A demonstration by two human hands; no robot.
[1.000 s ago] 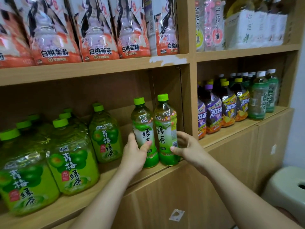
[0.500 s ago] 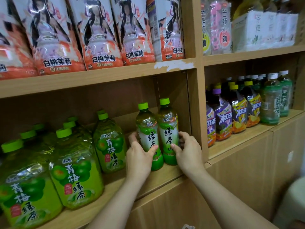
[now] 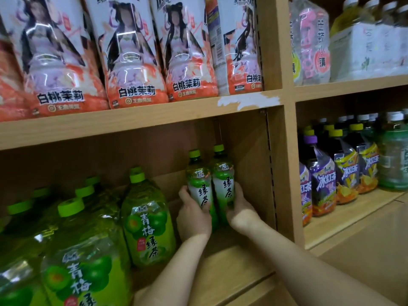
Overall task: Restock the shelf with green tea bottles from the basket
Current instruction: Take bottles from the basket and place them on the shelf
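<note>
Head cam: left hand grips one slim green-capped plastic tea bottle, right hand grips the twin bottle, both upright and touching between the hands. They're way deeper on the pale wooden shelf board than half a second ago.

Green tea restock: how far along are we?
Done: nothing released yet. In hand: left hand grips the left green-capped plastic tea bottle, right hand the right green-capped plastic tea bottle, both upright deep in the wooden shelf bay. Left: let go; basket out of view, remaining stock unknown.
</note>
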